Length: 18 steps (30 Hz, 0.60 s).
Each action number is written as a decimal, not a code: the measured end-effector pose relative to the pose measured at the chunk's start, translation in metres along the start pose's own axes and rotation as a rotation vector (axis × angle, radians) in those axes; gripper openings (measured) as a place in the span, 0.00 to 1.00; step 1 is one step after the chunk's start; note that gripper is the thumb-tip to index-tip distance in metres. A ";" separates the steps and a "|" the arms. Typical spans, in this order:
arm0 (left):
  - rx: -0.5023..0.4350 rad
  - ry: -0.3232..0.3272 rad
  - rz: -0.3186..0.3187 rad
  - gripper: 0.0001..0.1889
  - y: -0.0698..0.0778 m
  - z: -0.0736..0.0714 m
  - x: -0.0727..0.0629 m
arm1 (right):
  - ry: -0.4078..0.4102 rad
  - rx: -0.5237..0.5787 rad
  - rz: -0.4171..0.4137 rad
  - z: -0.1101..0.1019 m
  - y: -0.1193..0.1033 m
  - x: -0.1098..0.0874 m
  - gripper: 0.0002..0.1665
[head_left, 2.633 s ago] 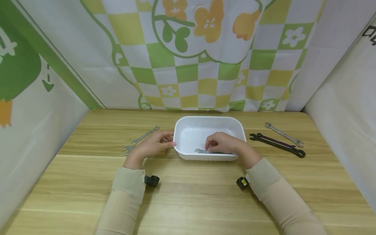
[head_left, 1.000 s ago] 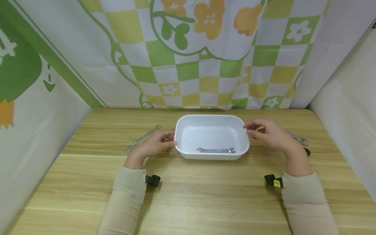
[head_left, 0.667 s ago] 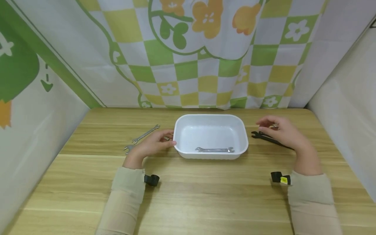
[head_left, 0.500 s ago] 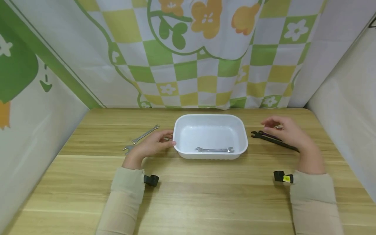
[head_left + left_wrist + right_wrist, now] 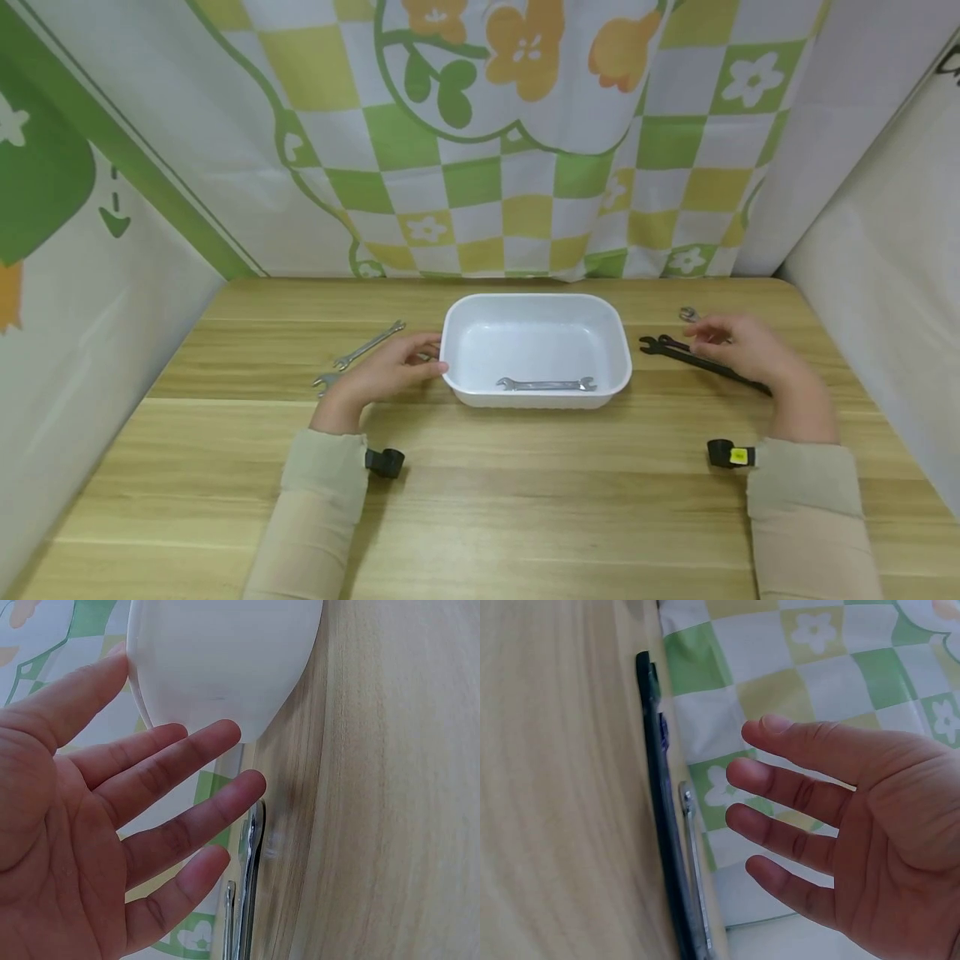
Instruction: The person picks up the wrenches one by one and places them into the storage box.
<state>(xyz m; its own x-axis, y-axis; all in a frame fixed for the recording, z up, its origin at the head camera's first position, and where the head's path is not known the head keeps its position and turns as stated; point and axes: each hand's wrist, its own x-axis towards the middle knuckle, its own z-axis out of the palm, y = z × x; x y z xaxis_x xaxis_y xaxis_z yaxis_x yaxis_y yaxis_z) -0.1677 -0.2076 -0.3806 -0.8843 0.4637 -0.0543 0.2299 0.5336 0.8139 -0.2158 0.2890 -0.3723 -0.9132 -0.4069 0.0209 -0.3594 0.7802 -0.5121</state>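
My left hand [image 5: 386, 367] is at the left end of the white plastic tray [image 5: 615, 333], thumb tip at the rim, the other fingers spread and nearly straight beside its wall. Inside the tray, along its near side, lies a silver open-end wrench [image 5: 546, 385]. Over on the right, my right hand [image 5: 742, 346] hovers above the tools with fingers loosely bent, holding nothing. Around it lie a black wrench [image 5: 705, 362], a purple wrench [image 5: 664, 731] and a silver wrench [image 5: 696, 862], partly covered by the hand in the head view.
Left of the tray a silver wrench [image 5: 369, 346] lies slanted on the wooden table [image 5: 525, 500]. Another wrench [image 5: 324, 382] shows only its jaw end beside the left wrist. A checkered cloth [image 5: 502, 192] hangs behind the table's far edge.
My right hand has left the tray, where the silver wrench now lies uncovered, and moved right past the rim to above the other wrenches. My left hand has stayed at the tray.
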 end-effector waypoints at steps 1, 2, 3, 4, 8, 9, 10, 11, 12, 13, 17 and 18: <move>0.000 0.001 0.002 0.25 0.000 0.000 0.000 | -0.009 0.001 0.002 0.001 0.001 0.000 0.16; -0.001 0.001 0.001 0.25 0.001 0.000 -0.001 | -0.014 0.003 0.001 0.002 0.002 0.001 0.16; -0.004 0.001 0.003 0.25 0.001 0.000 -0.001 | -0.015 0.005 -0.001 0.003 0.004 0.001 0.16; -0.004 -0.001 0.003 0.25 0.001 0.000 -0.001 | -0.017 0.006 -0.003 0.004 0.005 0.001 0.16; -0.002 -0.002 -0.002 0.25 0.001 0.001 -0.001 | -0.031 0.001 0.000 0.008 0.008 0.002 0.16; -0.001 -0.002 0.000 0.25 0.001 0.001 -0.001 | -0.038 0.000 0.001 0.009 0.007 0.002 0.16; 0.001 -0.001 0.000 0.25 0.001 0.001 -0.001 | -0.048 -0.002 0.003 0.009 0.007 0.002 0.17; 0.004 0.000 0.000 0.25 0.001 0.001 -0.001 | -0.059 -0.004 0.008 0.009 0.006 0.002 0.17; 0.006 0.001 0.003 0.25 0.000 0.001 -0.001 | -0.072 -0.005 0.010 0.010 0.006 0.003 0.17; 0.008 0.002 0.004 0.25 0.000 0.001 -0.001 | -0.086 -0.007 0.012 0.010 0.006 0.003 0.18; 0.015 0.007 0.009 0.25 0.000 0.000 0.000 | -0.122 -0.008 0.028 0.010 0.007 0.004 0.19; 0.015 0.007 0.011 0.25 0.000 0.000 0.000 | -0.124 -0.010 0.030 0.010 0.007 0.004 0.19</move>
<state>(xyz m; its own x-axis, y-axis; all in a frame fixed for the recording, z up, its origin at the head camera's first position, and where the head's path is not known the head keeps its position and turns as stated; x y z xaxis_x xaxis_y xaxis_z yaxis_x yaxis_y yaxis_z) -0.1675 -0.2077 -0.3808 -0.8848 0.4642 -0.0412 0.2453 0.5390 0.8058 -0.2203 0.2877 -0.3848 -0.8931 -0.4383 -0.1014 -0.3342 0.7973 -0.5026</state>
